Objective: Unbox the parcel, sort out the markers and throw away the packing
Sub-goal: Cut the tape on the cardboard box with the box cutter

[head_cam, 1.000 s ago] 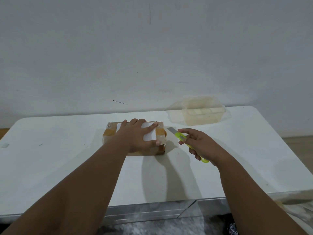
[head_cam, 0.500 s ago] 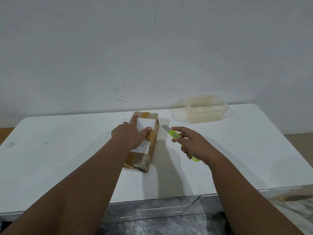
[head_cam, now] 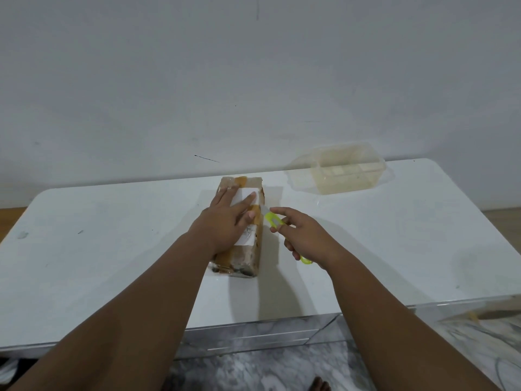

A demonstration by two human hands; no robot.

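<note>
A brown cardboard parcel (head_cam: 248, 253) wrapped in tape, with a white label on top, lies lengthwise on the white table (head_cam: 112, 249), its short end toward me. My left hand (head_cam: 225, 221) lies flat on the parcel's top, fingers spread, pressing it down. My right hand (head_cam: 303, 239) grips a lime-green utility knife (head_cam: 274, 220). The knife's blade tip touches the parcel's upper right edge, just beside my left fingertips. No markers are visible.
A clear plastic container (head_cam: 348, 172) with its lid beside it sits at the back right of the table, near the wall. The table's front edge is close to me, above a grey marbled floor. A bare foot (head_cam: 320, 385) shows at the bottom.
The parcel was turned from crosswise to lengthwise under my left hand. My right hand brought the knife leftward until the blade met the parcel's right edge.
</note>
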